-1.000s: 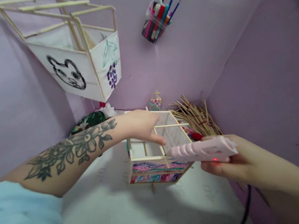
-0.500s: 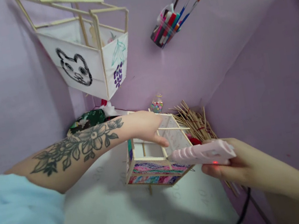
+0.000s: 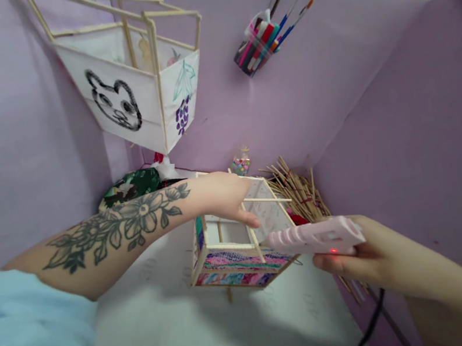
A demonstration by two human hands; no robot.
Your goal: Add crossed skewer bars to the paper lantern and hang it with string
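Observation:
A small lantern-like frame of thin wooden sticks (image 3: 230,282), with brightly coloured patterned side panels, stands on the white table surface. My left hand (image 3: 228,194) reaches over its top from the left. The thumb lies against a wooden stick (image 3: 257,248) across the frame, and the other fingers are mostly hidden behind the hand. My right hand (image 3: 362,251) is wrapped round a pale pink hot glue gun (image 3: 313,239) with a lit red light. Its nozzle points left and meets the stick near the frame's front top edge, just below my left thumb.
A larger white stick lantern (image 3: 122,102) with a bear drawing hangs at upper left. A cup of markers and brushes (image 3: 257,47) is on the purple wall. Bundled sticks (image 3: 300,191), a jar of beads (image 3: 241,162) and a dark green bag (image 3: 133,184) lie behind. A black cord (image 3: 371,323) trails from the right.
The view has shifted slightly. Both hands keep their places on the frame, and the glue gun's nozzle stays at the same stick.

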